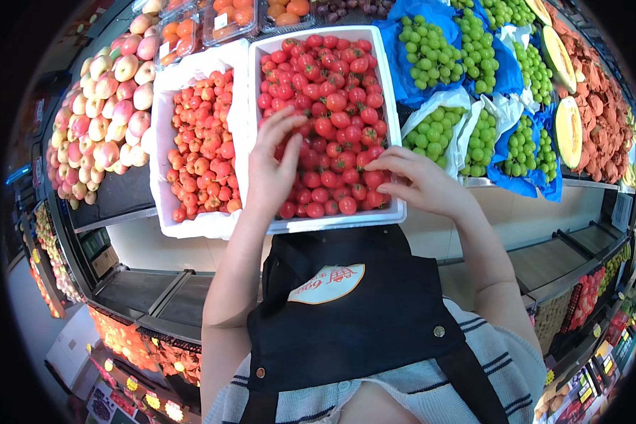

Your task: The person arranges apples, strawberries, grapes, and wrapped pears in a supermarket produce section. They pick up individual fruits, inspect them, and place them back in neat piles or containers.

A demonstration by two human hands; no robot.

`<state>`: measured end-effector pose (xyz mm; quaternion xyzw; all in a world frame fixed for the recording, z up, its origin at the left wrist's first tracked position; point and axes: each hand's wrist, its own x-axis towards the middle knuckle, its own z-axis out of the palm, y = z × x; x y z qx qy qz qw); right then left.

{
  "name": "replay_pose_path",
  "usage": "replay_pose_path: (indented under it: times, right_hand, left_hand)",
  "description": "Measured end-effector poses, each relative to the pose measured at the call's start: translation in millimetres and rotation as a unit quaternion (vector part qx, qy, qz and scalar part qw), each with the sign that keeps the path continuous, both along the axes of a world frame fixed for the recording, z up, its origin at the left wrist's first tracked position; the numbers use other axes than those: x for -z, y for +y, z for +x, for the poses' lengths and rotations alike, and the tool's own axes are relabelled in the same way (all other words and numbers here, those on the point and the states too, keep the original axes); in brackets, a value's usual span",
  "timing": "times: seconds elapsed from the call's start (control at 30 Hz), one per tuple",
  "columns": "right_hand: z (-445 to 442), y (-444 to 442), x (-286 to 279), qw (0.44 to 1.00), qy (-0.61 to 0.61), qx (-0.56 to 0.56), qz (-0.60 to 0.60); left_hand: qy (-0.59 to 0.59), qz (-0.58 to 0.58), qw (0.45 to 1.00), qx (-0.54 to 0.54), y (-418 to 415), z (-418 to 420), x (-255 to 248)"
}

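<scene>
In front of me stands a white foam box [333, 225] heaped with red cherry tomatoes [328, 180], several with green calyxes. My left hand [276, 161] reaches over the box's left side, thumb and fingers apart, fingertips at the tomatoes; part of its palm side is hidden. At the right side my right hand [421, 180] comes over the rim. Its thumb and fingers are spread around tomatoes near the edge, and no tomato is lifted clear of the heap.
On the left are a white-lined box [196, 225] of small red fruits [206, 143] and piled apples [106, 116]. Clear plastic packs [230, 18] of orange fruit lie behind. Green grapes [432, 53] in blue and white wrapping and cut melons [568, 132] are on the right.
</scene>
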<state>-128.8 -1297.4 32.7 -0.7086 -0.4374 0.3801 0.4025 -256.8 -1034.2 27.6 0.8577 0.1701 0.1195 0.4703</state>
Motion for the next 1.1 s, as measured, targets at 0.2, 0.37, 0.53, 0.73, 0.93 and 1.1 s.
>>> replay_pose_path:
  times: [0.2,0.37,0.53,0.73,0.93,1.1]
  right_hand:
    - [-10,19,0,0.984,-0.089,0.109,0.108]
    - [45,77,34,0.921,-0.279,0.183,0.201]
    - [41,120,85,0.917,-0.354,0.169,0.07]
    - [18,106,88,0.919,-0.314,0.184,0.152]
    - [-18,76,69,0.941,-0.278,0.118,0.154]
    - [-31,56,55,0.939,-0.263,0.101,0.198]
  left_hand:
    - [0.008,0.151,0.986,0.072,-26,-20,-2]
    - [0.001,0.16,0.983,0.085,-33,-18,-5]
    - [0.001,0.128,0.992,0.019,-1,8,15]
    - [0.038,0.149,0.985,0.074,19,33,53]
    - [0.053,0.222,0.965,0.126,-9,13,30]
    - [0.034,0.187,0.973,0.128,-22,-8,10]
